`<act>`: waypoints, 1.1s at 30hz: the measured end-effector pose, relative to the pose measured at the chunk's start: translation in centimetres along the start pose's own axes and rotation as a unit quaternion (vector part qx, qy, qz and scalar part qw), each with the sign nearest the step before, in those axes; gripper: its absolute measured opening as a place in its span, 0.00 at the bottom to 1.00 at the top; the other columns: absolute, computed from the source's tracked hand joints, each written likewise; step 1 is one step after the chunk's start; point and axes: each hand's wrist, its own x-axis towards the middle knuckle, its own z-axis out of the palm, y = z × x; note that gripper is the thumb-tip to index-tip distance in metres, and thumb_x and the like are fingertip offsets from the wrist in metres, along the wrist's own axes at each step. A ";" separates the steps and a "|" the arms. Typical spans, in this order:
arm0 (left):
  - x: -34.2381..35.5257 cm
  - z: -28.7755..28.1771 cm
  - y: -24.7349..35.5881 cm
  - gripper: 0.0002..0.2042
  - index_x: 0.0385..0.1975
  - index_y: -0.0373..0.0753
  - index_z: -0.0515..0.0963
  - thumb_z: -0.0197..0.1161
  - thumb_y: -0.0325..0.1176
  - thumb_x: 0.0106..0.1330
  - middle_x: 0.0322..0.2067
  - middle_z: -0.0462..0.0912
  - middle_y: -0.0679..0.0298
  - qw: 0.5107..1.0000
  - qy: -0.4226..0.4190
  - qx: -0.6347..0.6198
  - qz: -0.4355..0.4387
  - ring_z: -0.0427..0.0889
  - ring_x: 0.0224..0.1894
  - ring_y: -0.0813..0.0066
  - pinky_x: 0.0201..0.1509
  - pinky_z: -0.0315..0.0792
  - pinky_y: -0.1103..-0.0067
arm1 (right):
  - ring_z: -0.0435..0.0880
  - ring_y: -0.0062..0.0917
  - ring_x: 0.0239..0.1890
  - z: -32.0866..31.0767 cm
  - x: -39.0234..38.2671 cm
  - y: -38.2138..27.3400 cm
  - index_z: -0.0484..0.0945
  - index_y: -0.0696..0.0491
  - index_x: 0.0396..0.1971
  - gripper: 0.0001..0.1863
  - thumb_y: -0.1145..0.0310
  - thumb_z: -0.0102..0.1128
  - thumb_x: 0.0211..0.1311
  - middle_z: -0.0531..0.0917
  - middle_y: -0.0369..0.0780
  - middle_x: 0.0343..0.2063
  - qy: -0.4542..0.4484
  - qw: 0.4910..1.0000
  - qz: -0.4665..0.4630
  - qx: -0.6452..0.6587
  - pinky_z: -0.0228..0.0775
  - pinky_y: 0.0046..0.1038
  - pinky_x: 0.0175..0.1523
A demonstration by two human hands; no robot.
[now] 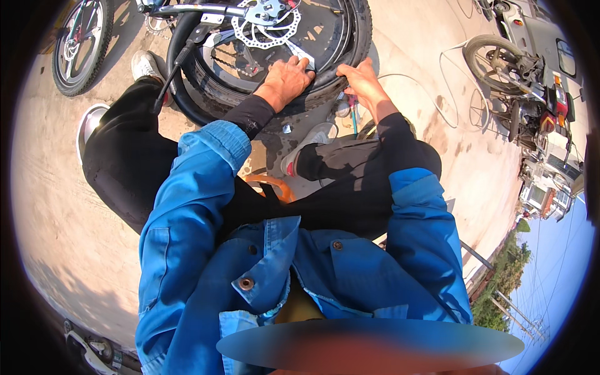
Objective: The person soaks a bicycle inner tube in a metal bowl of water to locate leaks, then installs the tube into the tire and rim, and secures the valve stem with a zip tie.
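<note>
A wheel with a silver brake disc (279, 36) lies in front of me, its black tyre (359, 31) around the rim. A smooth black inner tube (177, 87) hangs out in a loop at the wheel's left side. On the near edge of the tyre, my left hand (287, 81) presses down with curled fingers; the fingertips are partly hidden. Just to its right, my right hand (362, 82) pinches a dark bulging stretch that looks like the inner tube, at the tyre's edge. A short gap separates the two hands.
A second bicycle wheel (83, 47) stands at the far left. A pale basin (89, 128) is beside my left knee, and something orange (272, 186) lies between my legs. A pale hose (445, 94) runs over the ground toward a parked motorcycle (522, 84) on the right.
</note>
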 end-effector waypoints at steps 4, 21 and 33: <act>0.0 -1.0 -0.2 0.13 0.50 0.43 0.82 0.61 0.27 0.67 0.52 0.80 0.61 0.992 -0.006 -0.120 -0.026 0.82 0.59 0.62 0.56 0.80 0.66 | 0.77 0.42 0.63 -0.2 0.1 -0.1 0.49 0.64 0.67 0.46 0.65 0.72 0.58 0.74 0.54 0.57 0.001 1.000 0.012 -0.005 0.76 0.54 0.58; 0.2 -0.8 1.8 0.41 0.78 0.40 0.59 0.69 0.27 0.62 0.70 0.67 0.47 0.769 0.003 -0.637 -0.051 0.73 0.71 0.49 0.73 0.70 0.65 | 0.82 0.47 0.61 0.2 2.7 4.7 0.49 0.52 0.77 0.50 0.45 0.69 0.70 0.70 0.51 0.69 -0.037 0.988 0.046 0.145 0.83 0.57 0.54; -11.5 0.2 5.1 0.48 0.71 0.35 0.65 0.80 0.52 0.52 0.68 0.67 0.48 0.990 -0.047 -0.080 -0.109 0.66 0.72 0.50 0.75 0.63 0.53 | 0.71 0.48 0.73 -0.7 8.9 1.3 0.52 0.61 0.79 0.48 0.50 0.66 0.71 0.69 0.60 0.72 0.174 0.968 -0.152 -0.098 0.64 0.39 0.75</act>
